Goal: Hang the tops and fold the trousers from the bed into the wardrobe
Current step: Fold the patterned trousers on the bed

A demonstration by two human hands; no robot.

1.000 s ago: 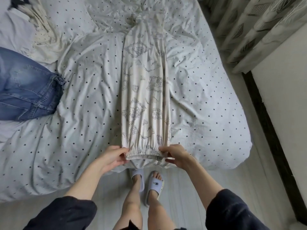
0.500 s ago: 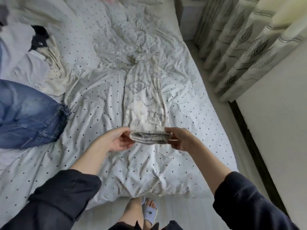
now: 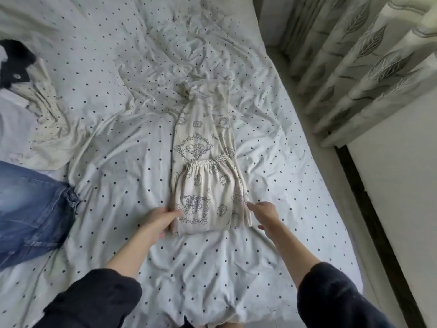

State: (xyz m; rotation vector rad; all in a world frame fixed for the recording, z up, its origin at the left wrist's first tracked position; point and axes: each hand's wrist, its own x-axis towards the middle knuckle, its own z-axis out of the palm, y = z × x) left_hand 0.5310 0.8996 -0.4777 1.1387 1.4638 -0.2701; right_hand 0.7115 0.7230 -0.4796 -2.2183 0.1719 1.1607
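The cream printed trousers (image 3: 208, 185) were laid lengthwise on the dotted bed (image 3: 118, 162), the cuffed end folded up over the legs; the left edge of the fold was touched by the left hand (image 3: 163, 217), fingers loosely extended; the right hand (image 3: 263, 213) was held relaxed just beside the right edge, nothing gripped; blue jeans (image 3: 30, 209) were seen well apart at the left.

Cream trousers (image 3: 208, 185) with grey prints, white black-dotted sheet (image 3: 123, 143), blue jeans (image 3: 30, 209).

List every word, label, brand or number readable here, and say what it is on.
None can be read.
Printed trousers: line-drawn motifs only; any lettering in them is too blurred to tell.
Jeans: no label visible.
Polka-dot sheet and curtain: pattern only.
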